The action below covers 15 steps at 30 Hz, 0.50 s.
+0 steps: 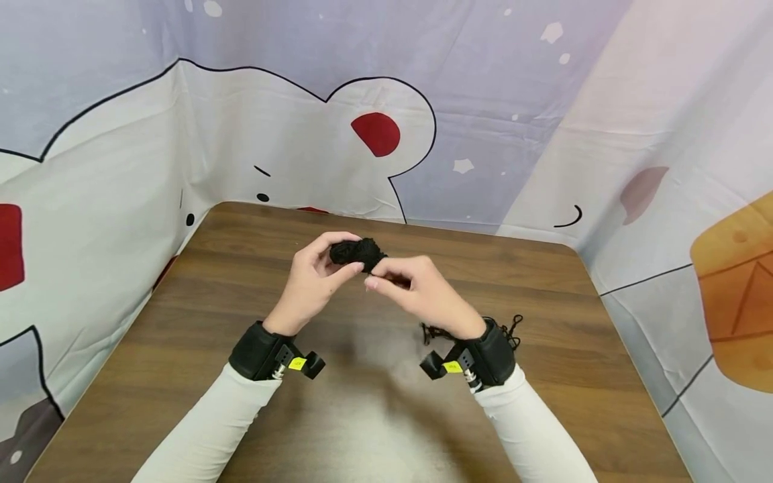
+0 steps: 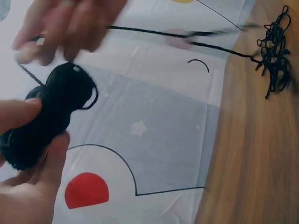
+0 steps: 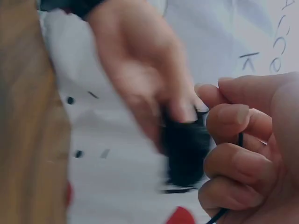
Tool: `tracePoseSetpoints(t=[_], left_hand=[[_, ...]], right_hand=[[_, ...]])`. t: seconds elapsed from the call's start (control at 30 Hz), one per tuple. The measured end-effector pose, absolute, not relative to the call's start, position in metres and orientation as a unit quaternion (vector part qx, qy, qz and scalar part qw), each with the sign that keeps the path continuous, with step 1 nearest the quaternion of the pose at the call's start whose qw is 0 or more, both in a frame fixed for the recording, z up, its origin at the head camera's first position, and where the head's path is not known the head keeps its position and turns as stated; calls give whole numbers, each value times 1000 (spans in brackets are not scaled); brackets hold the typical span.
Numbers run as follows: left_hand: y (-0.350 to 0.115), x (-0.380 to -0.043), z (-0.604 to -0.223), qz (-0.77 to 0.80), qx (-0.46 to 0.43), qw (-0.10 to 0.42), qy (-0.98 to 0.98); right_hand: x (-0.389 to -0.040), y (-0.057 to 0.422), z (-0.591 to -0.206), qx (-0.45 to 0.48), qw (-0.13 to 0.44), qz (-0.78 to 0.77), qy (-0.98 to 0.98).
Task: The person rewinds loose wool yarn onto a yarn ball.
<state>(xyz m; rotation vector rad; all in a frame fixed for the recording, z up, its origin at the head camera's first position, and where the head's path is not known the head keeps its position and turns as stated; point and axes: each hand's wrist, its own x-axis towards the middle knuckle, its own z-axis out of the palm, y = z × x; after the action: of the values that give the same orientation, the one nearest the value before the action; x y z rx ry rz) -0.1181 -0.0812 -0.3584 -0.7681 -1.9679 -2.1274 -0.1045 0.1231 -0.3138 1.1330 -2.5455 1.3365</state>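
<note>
Above the far middle of the table, my left hand (image 1: 304,282) grips a wound bundle of black yarn (image 1: 357,252) between thumb and fingers. The bundle (image 2: 51,109) looks narrowed at its middle in the left wrist view. Just to its right is my right hand (image 1: 431,293), pinching a black strand (image 2: 145,31) that comes from the bundle. In the right wrist view the right hand's fingers (image 3: 240,161) curl with the strand running through them; the left hand (image 3: 140,70) is blurred there. The strand leads on toward a loose tangle of black yarn (image 2: 274,58) on the table.
The wooden table (image 1: 362,416) spreads beneath both hands. Behind it and along its sides hangs a printed cloth (image 1: 483,134). Part of the yarn tangle (image 1: 514,330) shows beside the right wrist, partly hidden by it. Each wrist wears a black camera band (image 1: 256,352).
</note>
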Motion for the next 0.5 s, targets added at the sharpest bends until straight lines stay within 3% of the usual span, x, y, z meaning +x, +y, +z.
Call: tracePoseSetpoints(t=[0.23, 0.37, 0.5], left_hand=[[-81, -112, -356, -693, -304, 8, -653], [-81, -110, -352, -697, -311, -7, -646], [-82, -109, -349, -708, -306, 11, -636]], right_hand=[[-131, 127, -284, 353, 56, 435, -826], [-150, 129, -296, 324, 22, 468, -822], [-160, 130, -322, 303, -30, 531, -791]])
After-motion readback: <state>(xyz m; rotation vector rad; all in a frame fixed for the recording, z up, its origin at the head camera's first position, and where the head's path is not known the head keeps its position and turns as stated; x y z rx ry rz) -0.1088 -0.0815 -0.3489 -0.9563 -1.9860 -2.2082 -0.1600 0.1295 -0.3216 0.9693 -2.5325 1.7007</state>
